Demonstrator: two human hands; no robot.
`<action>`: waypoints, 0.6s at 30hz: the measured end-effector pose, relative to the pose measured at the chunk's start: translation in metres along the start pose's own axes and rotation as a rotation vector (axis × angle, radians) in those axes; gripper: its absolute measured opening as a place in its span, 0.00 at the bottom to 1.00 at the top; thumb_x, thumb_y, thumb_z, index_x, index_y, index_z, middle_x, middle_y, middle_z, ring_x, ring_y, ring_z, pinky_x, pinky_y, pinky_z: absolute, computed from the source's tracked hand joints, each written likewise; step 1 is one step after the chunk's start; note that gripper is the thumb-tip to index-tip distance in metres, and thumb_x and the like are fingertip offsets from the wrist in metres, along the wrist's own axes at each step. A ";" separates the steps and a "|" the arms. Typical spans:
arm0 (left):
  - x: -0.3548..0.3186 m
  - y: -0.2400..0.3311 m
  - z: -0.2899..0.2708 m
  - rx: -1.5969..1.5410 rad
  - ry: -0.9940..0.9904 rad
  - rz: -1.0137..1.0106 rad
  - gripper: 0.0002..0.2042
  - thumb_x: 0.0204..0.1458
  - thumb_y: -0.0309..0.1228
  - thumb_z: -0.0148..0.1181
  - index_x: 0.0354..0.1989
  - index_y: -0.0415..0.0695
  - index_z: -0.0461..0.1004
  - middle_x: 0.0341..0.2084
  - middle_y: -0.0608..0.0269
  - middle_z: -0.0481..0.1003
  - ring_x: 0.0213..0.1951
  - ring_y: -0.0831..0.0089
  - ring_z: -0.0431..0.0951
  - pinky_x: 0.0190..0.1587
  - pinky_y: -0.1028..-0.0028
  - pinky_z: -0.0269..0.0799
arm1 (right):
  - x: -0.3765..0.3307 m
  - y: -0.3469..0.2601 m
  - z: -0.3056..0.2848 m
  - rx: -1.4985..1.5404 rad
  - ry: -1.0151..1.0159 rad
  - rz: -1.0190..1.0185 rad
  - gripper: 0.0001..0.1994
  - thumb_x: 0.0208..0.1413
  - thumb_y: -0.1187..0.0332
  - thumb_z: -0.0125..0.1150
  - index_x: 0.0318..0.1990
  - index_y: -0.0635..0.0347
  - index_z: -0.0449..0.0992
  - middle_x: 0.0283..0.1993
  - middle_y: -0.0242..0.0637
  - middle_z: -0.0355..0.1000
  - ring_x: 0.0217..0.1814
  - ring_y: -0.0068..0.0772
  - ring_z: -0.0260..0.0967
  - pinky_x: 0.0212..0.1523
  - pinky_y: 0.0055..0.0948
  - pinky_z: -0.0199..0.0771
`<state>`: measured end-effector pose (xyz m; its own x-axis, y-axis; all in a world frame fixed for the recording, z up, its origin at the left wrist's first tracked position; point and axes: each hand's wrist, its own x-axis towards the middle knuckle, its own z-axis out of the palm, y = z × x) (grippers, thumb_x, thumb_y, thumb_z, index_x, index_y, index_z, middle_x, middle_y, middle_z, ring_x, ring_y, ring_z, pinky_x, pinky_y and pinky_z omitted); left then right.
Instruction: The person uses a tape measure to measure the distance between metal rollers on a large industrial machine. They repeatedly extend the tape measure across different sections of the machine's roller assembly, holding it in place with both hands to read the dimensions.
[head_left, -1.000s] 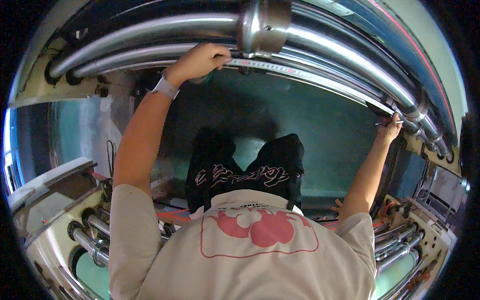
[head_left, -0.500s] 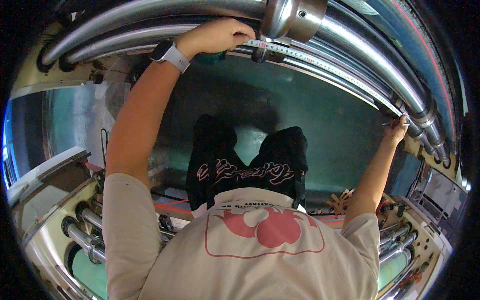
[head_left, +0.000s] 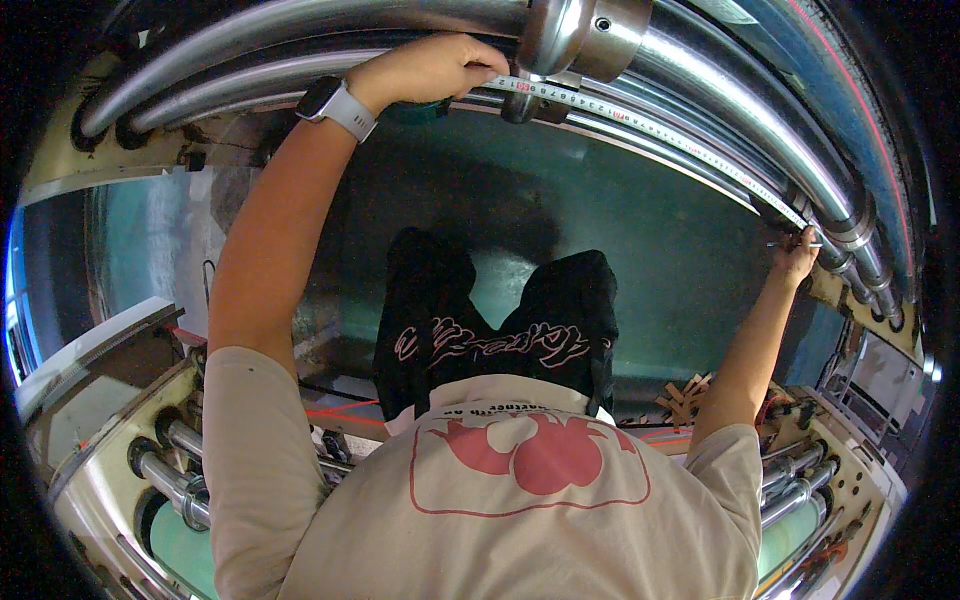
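A white tape measure blade (head_left: 665,130) is stretched taut along the steel rollers at the far side, slanting down to the right. My left hand (head_left: 430,72), with a smartwatch (head_left: 322,100) on its wrist, pinches the blade beside a steel collar (head_left: 575,38). Beneath that palm shows a dark green rounded thing (head_left: 415,112), mostly hidden. My right hand (head_left: 796,255) is closed around the blade's other end, close to the rollers' right end. A thin, pale, rod-like piece sticks out between its fingers, too small to name.
Thick steel rollers (head_left: 750,105) curve across the far side into the machine's side frames. A dark greenish floor plate (head_left: 600,200) lies beyond my legs. More rollers (head_left: 175,490) stand behind me on both sides. Brown strips (head_left: 685,402) are heaped near my right elbow.
Both hands keep their grip on the tape measure, which stays taut. The right hand has shifted up very slightly; otherwise almost nothing differs.
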<state>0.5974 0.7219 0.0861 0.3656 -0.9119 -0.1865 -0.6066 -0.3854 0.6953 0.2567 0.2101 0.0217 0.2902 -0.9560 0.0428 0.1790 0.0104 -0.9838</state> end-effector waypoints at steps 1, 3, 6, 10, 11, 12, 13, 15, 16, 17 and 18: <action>0.000 0.001 0.000 0.001 0.004 0.001 0.11 0.51 0.32 0.46 0.38 0.41 0.70 0.20 0.64 0.69 0.22 0.76 0.66 0.28 0.76 0.63 | 0.002 0.000 -0.002 -0.008 0.000 0.004 0.07 0.48 0.64 0.56 0.28 0.53 0.65 0.24 0.27 0.62 0.22 0.22 0.55 0.20 0.21 0.57; 0.000 0.002 0.000 0.003 0.012 0.003 0.11 0.51 0.33 0.46 0.38 0.41 0.70 0.20 0.64 0.69 0.22 0.76 0.66 0.28 0.76 0.63 | 0.004 0.002 -0.004 -0.011 -0.003 0.004 0.07 0.48 0.65 0.56 0.28 0.54 0.65 0.25 0.27 0.63 0.22 0.22 0.56 0.21 0.21 0.57; -0.001 0.003 0.000 0.016 0.017 -0.008 0.11 0.51 0.33 0.46 0.38 0.41 0.70 0.21 0.64 0.69 0.23 0.76 0.66 0.28 0.76 0.63 | 0.004 0.003 -0.003 0.010 -0.013 -0.002 0.06 0.48 0.65 0.56 0.28 0.54 0.66 0.25 0.27 0.63 0.23 0.22 0.56 0.21 0.21 0.57; 0.001 0.000 0.001 0.020 0.015 0.014 0.11 0.51 0.33 0.46 0.38 0.41 0.70 0.21 0.64 0.69 0.23 0.77 0.66 0.28 0.77 0.62 | 0.007 0.004 -0.007 0.034 -0.032 0.001 0.06 0.49 0.65 0.56 0.29 0.54 0.66 0.26 0.28 0.63 0.24 0.23 0.57 0.21 0.21 0.57; 0.000 0.001 0.000 0.020 0.002 0.001 0.11 0.51 0.33 0.46 0.39 0.41 0.70 0.20 0.64 0.69 0.23 0.77 0.66 0.27 0.77 0.62 | 0.007 0.004 -0.008 0.035 -0.039 0.000 0.06 0.49 0.66 0.56 0.29 0.53 0.66 0.26 0.28 0.63 0.24 0.23 0.57 0.21 0.21 0.57; 0.000 0.004 -0.001 0.020 -0.009 -0.015 0.11 0.51 0.33 0.46 0.39 0.41 0.70 0.20 0.64 0.68 0.23 0.77 0.66 0.27 0.77 0.62 | 0.006 0.003 -0.006 0.033 -0.036 0.003 0.06 0.49 0.66 0.56 0.29 0.53 0.66 0.25 0.28 0.63 0.23 0.22 0.57 0.21 0.21 0.57; 0.000 0.003 -0.001 0.016 -0.005 -0.009 0.11 0.52 0.33 0.45 0.39 0.42 0.70 0.20 0.64 0.68 0.22 0.77 0.65 0.27 0.77 0.62 | 0.004 0.002 -0.003 0.030 -0.033 0.007 0.06 0.49 0.66 0.56 0.28 0.53 0.65 0.25 0.28 0.63 0.23 0.22 0.57 0.20 0.21 0.57; 0.000 0.002 0.000 0.007 0.001 0.006 0.11 0.52 0.33 0.45 0.39 0.42 0.70 0.19 0.65 0.67 0.22 0.77 0.65 0.26 0.76 0.61 | 0.003 0.001 -0.002 0.024 -0.035 0.004 0.06 0.49 0.66 0.55 0.27 0.53 0.65 0.25 0.28 0.63 0.22 0.22 0.57 0.19 0.21 0.56; 0.000 0.002 0.000 0.008 -0.006 0.000 0.11 0.52 0.33 0.45 0.39 0.42 0.70 0.19 0.65 0.67 0.22 0.77 0.65 0.26 0.76 0.61 | 0.003 0.002 -0.003 0.020 -0.039 -0.003 0.06 0.49 0.66 0.55 0.26 0.53 0.65 0.24 0.27 0.63 0.22 0.22 0.56 0.19 0.20 0.56; 0.000 0.003 -0.001 0.009 -0.013 -0.007 0.11 0.52 0.33 0.45 0.39 0.42 0.70 0.19 0.65 0.67 0.22 0.77 0.65 0.26 0.76 0.61 | 0.003 0.002 -0.004 0.016 -0.043 -0.010 0.07 0.49 0.66 0.55 0.25 0.53 0.65 0.24 0.27 0.63 0.21 0.22 0.56 0.18 0.20 0.56; 0.000 0.004 -0.002 0.010 -0.018 -0.015 0.11 0.52 0.33 0.45 0.39 0.42 0.70 0.19 0.65 0.67 0.22 0.77 0.65 0.26 0.77 0.61 | 0.001 0.001 -0.001 0.016 -0.028 -0.005 0.07 0.49 0.66 0.56 0.25 0.53 0.65 0.24 0.27 0.63 0.21 0.22 0.56 0.18 0.20 0.56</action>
<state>0.5963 0.7211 0.0903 0.3620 -0.9083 -0.2098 -0.6080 -0.4007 0.6854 0.2560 0.2083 0.0205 0.3154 -0.9475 0.0527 0.1954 0.0105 -0.9807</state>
